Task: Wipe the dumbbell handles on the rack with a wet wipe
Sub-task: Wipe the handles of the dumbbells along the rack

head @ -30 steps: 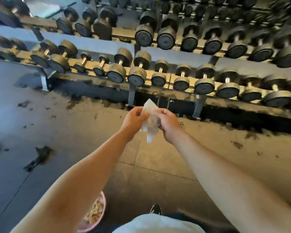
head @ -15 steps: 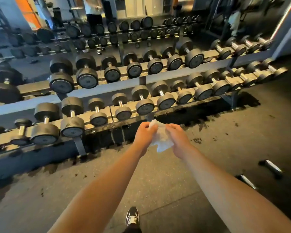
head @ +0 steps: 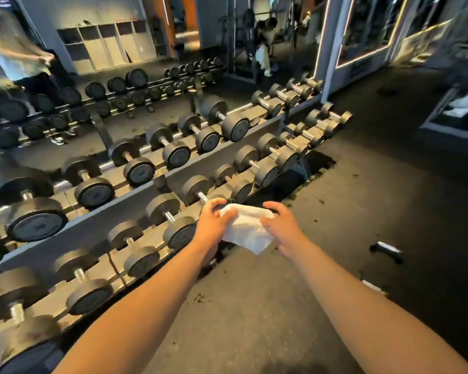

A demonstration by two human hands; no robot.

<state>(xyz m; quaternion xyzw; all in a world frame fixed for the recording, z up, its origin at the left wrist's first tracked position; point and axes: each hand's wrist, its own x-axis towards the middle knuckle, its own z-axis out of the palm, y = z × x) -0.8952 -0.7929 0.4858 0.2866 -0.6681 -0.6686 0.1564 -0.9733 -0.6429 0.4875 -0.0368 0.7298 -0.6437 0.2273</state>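
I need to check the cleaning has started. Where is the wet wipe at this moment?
In the head view the wet wipe sits near the centre, held between the left hand and the right hand, just in front of the rack's lower shelf.

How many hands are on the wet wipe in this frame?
2. The left hand holds the wet wipe at its left edge, the right hand at its right edge, both fully in view.

dim warm light, edges bowed, far left perhaps motion-blurred.
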